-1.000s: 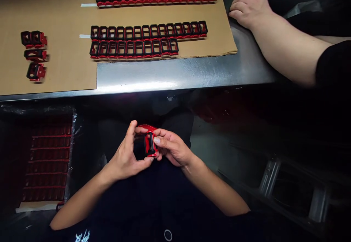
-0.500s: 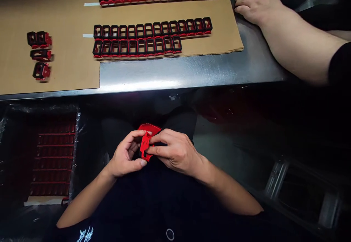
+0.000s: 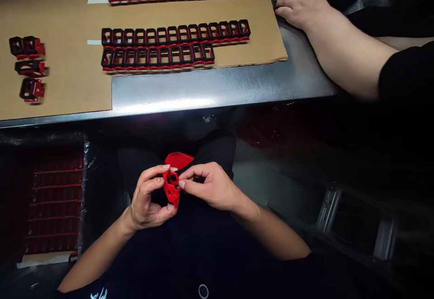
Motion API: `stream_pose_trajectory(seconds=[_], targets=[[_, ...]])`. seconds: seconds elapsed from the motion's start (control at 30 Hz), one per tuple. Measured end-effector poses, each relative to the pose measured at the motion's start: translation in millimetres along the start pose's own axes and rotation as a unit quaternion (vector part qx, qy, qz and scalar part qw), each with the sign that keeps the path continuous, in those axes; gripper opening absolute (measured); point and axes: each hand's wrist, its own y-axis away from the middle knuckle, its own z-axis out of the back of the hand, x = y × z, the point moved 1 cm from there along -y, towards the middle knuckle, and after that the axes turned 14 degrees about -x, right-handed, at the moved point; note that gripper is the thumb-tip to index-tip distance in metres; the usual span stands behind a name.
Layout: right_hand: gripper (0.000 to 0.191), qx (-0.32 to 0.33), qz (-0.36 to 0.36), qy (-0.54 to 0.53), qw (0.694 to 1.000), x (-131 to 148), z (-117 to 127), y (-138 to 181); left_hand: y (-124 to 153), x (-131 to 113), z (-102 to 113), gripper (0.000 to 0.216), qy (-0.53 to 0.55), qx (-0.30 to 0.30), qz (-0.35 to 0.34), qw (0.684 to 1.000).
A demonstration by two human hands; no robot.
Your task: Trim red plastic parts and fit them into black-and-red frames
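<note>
Left hand (image 3: pixel 147 200) grips the red part (image 3: pixel 172 196) at 2 ends, and right hand (image 3: pixel 217 188) pinches its edge; good handling needs, I think, light and even pressure.

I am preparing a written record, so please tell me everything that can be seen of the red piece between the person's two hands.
The red piece is small, bright and angular, with small slots in its face and a dark opening towards the top. It looks hard; metal or plastic, I cannot tell. It stands tilted, gripped between the left hand's fingers above and thumb below, while the right hand's thumb and fingertip appear to touch its right side.
</note>
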Motion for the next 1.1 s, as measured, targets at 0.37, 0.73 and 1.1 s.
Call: stream_pose_trajectory(seconds=[0.37, 0.73, 1.1], targets=[[0.010, -0.006, -0.038, -0.048, 0.998, 1.4, -3.3, -0.1, 8.2, 3.7, -1.3, 0.079, 0.006, -0.003, 0.085, 0.996], [0.037, 0.130, -0.141, -0.237, 0.952, -30.3, -6.9, -2.8, 7.9, 3.9, -5.6, 0.072, 0.074, -0.026, 0.156, 0.985], [0.037, 0.147, -0.161, -0.273, 0.937, -32.5, -13.5, -2.5, 5.8, 2.1, -6.2, 0.081, 0.072, -0.012, 0.160, 0.984]])
